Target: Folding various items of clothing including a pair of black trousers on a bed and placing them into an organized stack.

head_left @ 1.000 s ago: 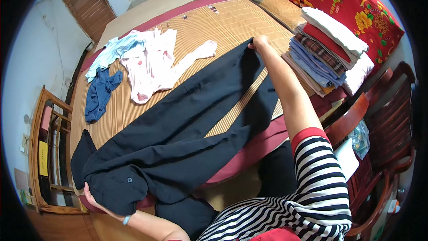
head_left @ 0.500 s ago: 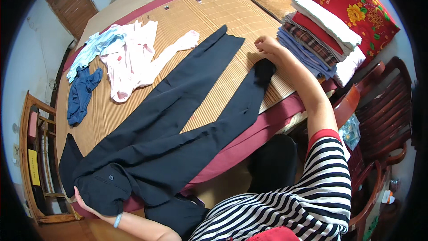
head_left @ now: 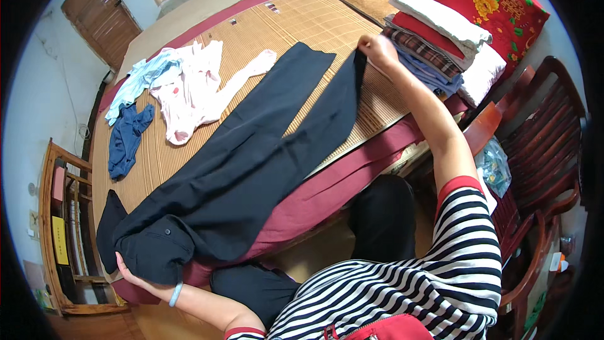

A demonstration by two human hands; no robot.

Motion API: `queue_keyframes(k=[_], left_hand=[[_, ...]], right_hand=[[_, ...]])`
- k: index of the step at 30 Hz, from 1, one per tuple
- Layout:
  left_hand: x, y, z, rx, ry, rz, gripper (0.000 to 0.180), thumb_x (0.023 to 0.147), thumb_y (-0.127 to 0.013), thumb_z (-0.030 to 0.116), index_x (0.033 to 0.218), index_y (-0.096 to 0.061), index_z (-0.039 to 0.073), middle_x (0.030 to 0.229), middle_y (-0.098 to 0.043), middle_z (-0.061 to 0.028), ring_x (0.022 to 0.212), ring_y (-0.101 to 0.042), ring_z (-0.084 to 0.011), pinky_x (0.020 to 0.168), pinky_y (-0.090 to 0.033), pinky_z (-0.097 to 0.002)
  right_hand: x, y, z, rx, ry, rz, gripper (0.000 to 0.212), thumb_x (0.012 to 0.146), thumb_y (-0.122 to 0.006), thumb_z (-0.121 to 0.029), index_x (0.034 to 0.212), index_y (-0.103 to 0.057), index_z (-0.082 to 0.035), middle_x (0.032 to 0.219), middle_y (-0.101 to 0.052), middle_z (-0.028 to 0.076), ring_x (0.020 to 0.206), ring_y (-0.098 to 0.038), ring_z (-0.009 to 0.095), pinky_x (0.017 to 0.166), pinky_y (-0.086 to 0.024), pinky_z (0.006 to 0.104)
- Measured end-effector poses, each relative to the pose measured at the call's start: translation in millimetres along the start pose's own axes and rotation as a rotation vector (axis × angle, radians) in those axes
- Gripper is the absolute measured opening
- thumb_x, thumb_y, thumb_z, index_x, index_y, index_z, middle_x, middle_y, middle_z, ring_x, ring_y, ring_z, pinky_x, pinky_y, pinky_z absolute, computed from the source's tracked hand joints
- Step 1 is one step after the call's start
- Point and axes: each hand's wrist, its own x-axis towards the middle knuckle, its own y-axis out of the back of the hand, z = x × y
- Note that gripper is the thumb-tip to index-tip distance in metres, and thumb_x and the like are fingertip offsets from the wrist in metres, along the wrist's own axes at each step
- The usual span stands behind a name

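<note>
Holding, right hand [head_left: 379, 51]: fingers closed in a pinch on the hem of 1 leg of the black trousers [head_left: 245, 157], near the folded pile [head_left: 434, 38].
Left hand [head_left: 133, 277]: partly curled at the waist end, against the cloth near a button [head_left: 168, 232]; fabric hides part of it, so I cannot tell how firm the hold is.
Black trousers: slanting across the bamboo mat [head_left: 340, 16], the 2 legs apart at the hems, their near edge over the maroon sheet [head_left: 302, 220].
Done, by the look of it: trousers laid out lengthwise; the pile already stacked.
Undone, as far as shows: legs not yet matched up or folded; the pink top [head_left: 189, 94], light blue garment [head_left: 141, 82] and dark blue garment [head_left: 130, 141] lie loose beyond.
</note>
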Motion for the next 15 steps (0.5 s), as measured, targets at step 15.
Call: queue_keyframes(k=[15], left_hand=[[5, 25, -37, 0.105, -0.160, -0.189, 0.046, 0.096, -0.054, 0.020, 0.140, -0.047, 0.007, 0.134, -0.053, -0.0235, 0.114, -0.059, -0.0336, 0.100, -0.049, -0.0415]], right_hand=[[-12, 95, 61, 0.565, -0.392, -0.046, 0.012, 0.096, -0.061, -0.017, 0.101, -0.059, -0.007, 0.082, -0.065, 0.003, 0.058, -0.064, 0.011, 0.045, -0.043, 0.0220]])
